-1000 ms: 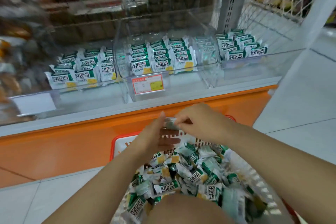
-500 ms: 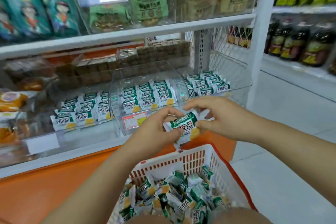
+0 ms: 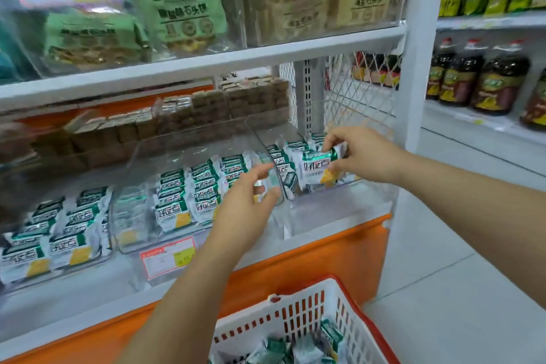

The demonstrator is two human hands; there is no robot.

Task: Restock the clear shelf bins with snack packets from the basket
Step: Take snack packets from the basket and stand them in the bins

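Note:
My right hand (image 3: 362,155) pinches a green-and-white snack packet (image 3: 317,167) and holds it over the right clear bin (image 3: 339,207), just in front of the packets standing there. My left hand (image 3: 251,201) hovers with loosely spread fingers in front of the divider between the middle bin (image 3: 130,174) and the right bin; it holds nothing. The middle bin and the left bin (image 3: 53,233) hold rows of the same packets. The white basket (image 3: 298,313) with a red rim sits at the bottom with several packets in it.
A white upper shelf (image 3: 206,65) with large bagged snacks hangs above the bins. Brown packets are stacked behind the bins. A white upright post (image 3: 419,53) stands right of the bins, with bottles on shelves beyond it. An orange base panel runs below.
Both hands lifted a packet out of the basket. My right hand has now carried it up to the right bin, and my left hand has let go.

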